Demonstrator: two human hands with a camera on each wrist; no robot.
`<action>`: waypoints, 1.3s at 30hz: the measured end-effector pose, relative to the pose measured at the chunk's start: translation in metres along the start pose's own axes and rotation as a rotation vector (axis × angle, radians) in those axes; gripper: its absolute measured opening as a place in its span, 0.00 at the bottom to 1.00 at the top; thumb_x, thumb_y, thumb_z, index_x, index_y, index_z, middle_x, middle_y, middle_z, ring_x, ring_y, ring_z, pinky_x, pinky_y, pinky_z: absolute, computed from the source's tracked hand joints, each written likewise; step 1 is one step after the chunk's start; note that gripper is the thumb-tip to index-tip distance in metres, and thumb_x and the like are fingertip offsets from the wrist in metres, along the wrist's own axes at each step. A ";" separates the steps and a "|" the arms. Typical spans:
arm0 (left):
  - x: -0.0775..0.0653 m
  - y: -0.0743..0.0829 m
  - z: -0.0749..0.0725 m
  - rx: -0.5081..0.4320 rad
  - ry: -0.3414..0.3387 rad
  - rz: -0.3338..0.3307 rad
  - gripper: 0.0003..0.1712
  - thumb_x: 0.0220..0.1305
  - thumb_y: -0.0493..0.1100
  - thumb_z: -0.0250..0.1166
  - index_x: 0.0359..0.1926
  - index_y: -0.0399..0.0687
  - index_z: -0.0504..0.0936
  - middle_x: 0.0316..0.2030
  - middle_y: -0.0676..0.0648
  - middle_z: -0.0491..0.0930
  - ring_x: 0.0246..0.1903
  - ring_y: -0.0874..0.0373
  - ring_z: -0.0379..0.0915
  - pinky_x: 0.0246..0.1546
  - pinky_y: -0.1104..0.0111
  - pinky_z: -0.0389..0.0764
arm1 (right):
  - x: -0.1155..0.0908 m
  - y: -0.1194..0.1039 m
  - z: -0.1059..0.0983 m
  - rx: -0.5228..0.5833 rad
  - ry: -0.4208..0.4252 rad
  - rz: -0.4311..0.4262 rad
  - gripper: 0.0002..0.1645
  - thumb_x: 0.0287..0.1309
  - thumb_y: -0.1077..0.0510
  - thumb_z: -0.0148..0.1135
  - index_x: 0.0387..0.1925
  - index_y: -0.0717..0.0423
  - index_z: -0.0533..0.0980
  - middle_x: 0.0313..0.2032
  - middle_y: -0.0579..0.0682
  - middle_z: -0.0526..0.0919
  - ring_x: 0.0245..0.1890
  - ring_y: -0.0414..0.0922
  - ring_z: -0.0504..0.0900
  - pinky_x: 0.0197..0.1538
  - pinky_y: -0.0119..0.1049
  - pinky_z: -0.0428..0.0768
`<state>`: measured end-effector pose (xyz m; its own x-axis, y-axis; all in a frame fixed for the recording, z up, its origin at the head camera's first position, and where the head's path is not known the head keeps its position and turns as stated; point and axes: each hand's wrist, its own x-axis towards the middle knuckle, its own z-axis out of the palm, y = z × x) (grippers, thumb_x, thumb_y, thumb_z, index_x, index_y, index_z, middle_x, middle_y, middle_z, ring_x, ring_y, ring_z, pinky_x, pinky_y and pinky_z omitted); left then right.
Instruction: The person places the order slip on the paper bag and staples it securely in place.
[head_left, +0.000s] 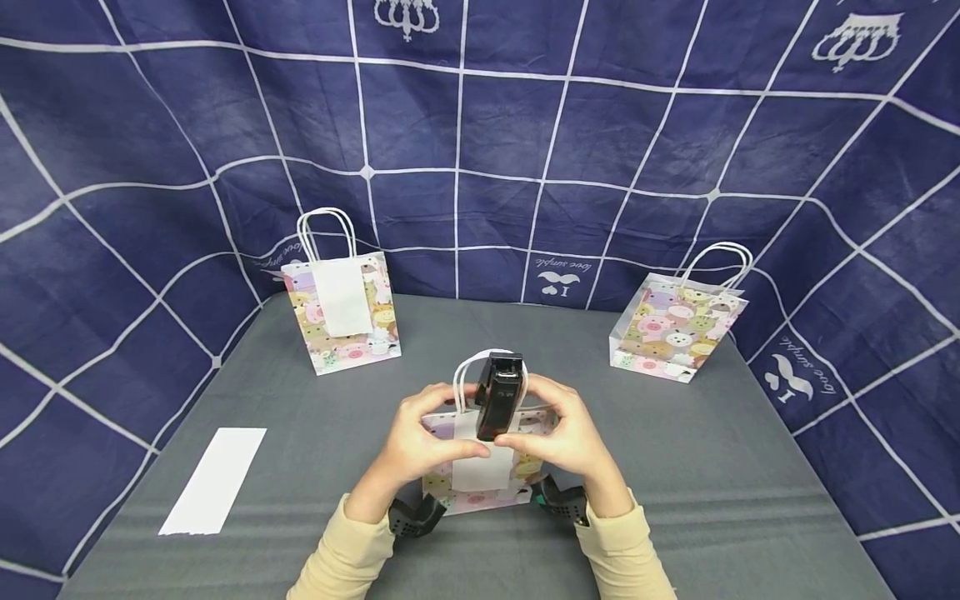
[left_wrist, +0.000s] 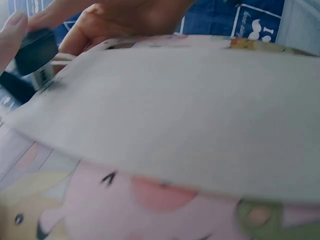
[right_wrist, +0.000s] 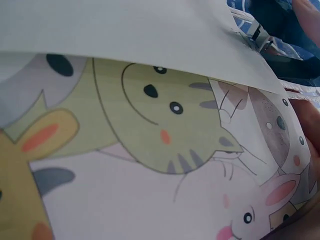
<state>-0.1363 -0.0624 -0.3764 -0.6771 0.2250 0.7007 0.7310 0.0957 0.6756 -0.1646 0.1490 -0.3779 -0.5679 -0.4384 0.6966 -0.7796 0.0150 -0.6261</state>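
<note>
A black stapler (head_left: pixel 499 396) stands across the top of a small paper bag (head_left: pixel 480 500) printed with cartoon animals and fitted with white cord handles. A white card (head_left: pixel 480 467) lies against the bag's front, its upper end at the stapler. My left hand (head_left: pixel 427 429) holds the stapler from the left, its thumb in front. From the right, my right hand (head_left: pixel 566 425) holds it too, thumb at its lower end. Some fingers are hidden behind the bag. Both wrist views show the card (left_wrist: pixel 165 115) and printed paper (right_wrist: pixel 165 110) close up.
At the back left stands a similar bag (head_left: pixel 382 325) with a white card on its front. Another animal-print bag (head_left: pixel 667 329) stands back right, with no card visible. One loose white card (head_left: pixel 213 481) lies flat on the grey table (head_left: pixel 300 500). A blue patterned cloth (head_left: pixel 495 125) hangs behind.
</note>
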 end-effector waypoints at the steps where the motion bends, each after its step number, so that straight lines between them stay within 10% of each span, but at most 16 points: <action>1: -0.001 -0.003 -0.001 0.001 -0.020 -0.015 0.38 0.24 0.28 0.80 0.46 0.32 0.79 0.40 0.38 0.82 0.40 0.48 0.76 0.42 0.66 0.74 | 0.000 0.000 0.000 -0.003 0.008 -0.002 0.38 0.27 0.71 0.79 0.48 0.59 0.77 0.46 0.51 0.81 0.47 0.45 0.78 0.53 0.36 0.73; 9: -0.007 -0.027 -0.021 0.088 -0.146 -0.213 0.31 0.44 0.39 0.77 0.52 0.47 0.76 0.45 0.53 0.80 0.42 0.60 0.74 0.44 0.66 0.72 | -0.002 0.000 -0.001 0.024 0.060 -0.018 0.37 0.45 0.57 0.75 0.58 0.60 0.71 0.52 0.48 0.79 0.51 0.44 0.77 0.56 0.37 0.70; 14: -0.008 -0.029 -0.036 0.145 -0.154 -0.235 0.22 0.51 0.40 0.73 0.47 0.49 0.77 0.40 0.54 0.79 0.37 0.60 0.74 0.40 0.65 0.75 | -0.002 0.002 0.000 0.089 0.092 -0.074 0.48 0.53 0.53 0.68 0.67 0.66 0.54 0.54 0.48 0.76 0.49 0.44 0.78 0.54 0.36 0.73; 19: -0.008 -0.028 -0.045 0.179 -0.148 -0.257 0.12 0.56 0.36 0.68 0.43 0.44 0.79 0.34 0.52 0.80 0.35 0.60 0.76 0.39 0.63 0.78 | -0.001 0.002 -0.002 0.112 0.105 -0.082 0.43 0.54 0.54 0.68 0.63 0.69 0.58 0.49 0.48 0.77 0.45 0.43 0.80 0.51 0.36 0.74; 39: -0.007 -0.026 -0.041 0.206 -0.161 -0.472 0.07 0.52 0.39 0.71 0.33 0.48 0.82 0.29 0.55 0.82 0.30 0.63 0.79 0.33 0.69 0.79 | 0.000 0.000 -0.013 0.214 0.173 -0.069 0.40 0.53 0.60 0.68 0.60 0.76 0.59 0.46 0.54 0.79 0.39 0.44 0.82 0.44 0.36 0.79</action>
<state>-0.1540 -0.1063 -0.3901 -0.9263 0.2556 0.2767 0.3627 0.4065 0.8386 -0.1683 0.1607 -0.3729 -0.5660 -0.2716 0.7784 -0.7551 -0.2081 -0.6217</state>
